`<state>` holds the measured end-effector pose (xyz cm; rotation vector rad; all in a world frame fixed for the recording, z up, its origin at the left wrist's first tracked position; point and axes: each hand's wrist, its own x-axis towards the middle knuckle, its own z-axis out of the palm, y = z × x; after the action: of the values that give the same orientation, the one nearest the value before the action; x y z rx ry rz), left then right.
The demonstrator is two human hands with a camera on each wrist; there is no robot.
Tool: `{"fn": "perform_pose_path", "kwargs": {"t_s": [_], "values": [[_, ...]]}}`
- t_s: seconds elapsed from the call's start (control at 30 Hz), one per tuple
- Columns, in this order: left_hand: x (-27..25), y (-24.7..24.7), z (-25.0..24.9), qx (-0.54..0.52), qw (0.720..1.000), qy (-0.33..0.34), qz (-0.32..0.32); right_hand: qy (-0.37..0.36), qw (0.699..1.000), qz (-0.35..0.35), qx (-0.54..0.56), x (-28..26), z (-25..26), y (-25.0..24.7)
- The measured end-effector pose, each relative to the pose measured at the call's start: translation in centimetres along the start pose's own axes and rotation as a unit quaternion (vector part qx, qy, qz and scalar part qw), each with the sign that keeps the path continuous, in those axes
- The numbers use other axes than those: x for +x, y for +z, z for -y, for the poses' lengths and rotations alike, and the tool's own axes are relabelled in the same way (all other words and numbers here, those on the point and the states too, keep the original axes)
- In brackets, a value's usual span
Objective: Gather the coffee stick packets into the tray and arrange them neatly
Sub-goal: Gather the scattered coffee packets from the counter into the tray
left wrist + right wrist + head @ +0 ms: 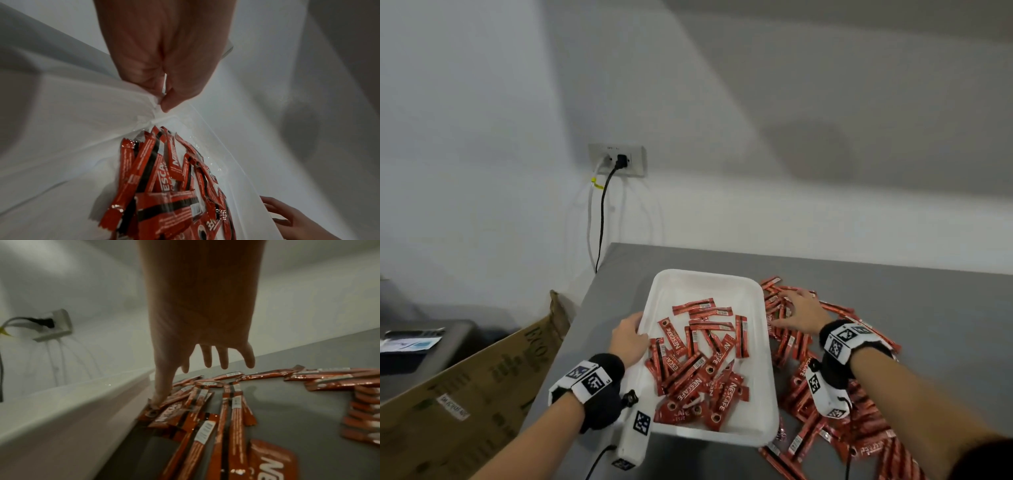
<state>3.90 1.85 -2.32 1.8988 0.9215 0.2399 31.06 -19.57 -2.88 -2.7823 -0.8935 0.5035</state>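
A person is working at a flat gray table [893, 284]. A white plastic tray with a thin shiny rim [767, 370] is sitting in the middle of it. The left hand [628, 337] is pinching the tray's left rim between thumb and fingers, so it is gripping the tray and holding it steady. In the left wrist view the fingertips [167, 104] are squeezing the thin white edge.

Some red and black paper coffee stick packets in the tray [698, 370] are lying in a messy heap, mostly at the near end, pointing every which way. The far end of the tray is showing bare white.

Many more red coffee stick packets on the table [822, 404] are spreading out just to the right of the tray, from far to near. The right hand [799, 313] is lying flat over the far part of this pile with its fingers spread wide, holding nothing yet. Its thumb [162, 386] is touching a packet close to the tray wall.

I think the job is less than half done. Most packets are waiting outside, and none in the tray are lined up neatly.
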Motion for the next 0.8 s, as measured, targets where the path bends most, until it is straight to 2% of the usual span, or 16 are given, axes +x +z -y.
{"fn": "perform_pose_path", "kwargs": {"t_s": [0.23,0.37,0.47,0.57,0.63,0.7,0.8], "values": [[-0.3,-0.3,-0.5,0.012,1.000,-0.017,-0.001,0.043,0.997,0.060,-0.007,2.0,0.5,1.0],[-0.1,-0.2,-0.3,0.023,1.000,-0.018,0.001,0.046,0.993,0.061,-0.091,1.8,0.8,2.6],[0.0,-0.1,-0.2,0.015,0.999,-0.028,0.000,0.014,0.997,0.008,-0.071,0.7,0.7,3.1],[-0.2,-0.2,-0.1,0.009,0.999,-0.031,-0.007,-0.029,0.997,-0.061,0.024,-0.5,1.3,4.6],[-0.5,-0.2,-0.1,0.008,0.999,-0.033,-0.008,-0.036,0.995,-0.082,0.044,-0.9,1.7,4.8],[-0.7,-0.3,-0.1,0.008,0.999,-0.031,-0.005,-0.041,0.994,-0.092,0.052,-1.1,1.8,3.9],[-0.9,-0.4,-0.2,0.010,0.999,-0.032,-0.007,-0.032,0.984,-0.148,0.095,-1.6,1.4,1.3]]}}
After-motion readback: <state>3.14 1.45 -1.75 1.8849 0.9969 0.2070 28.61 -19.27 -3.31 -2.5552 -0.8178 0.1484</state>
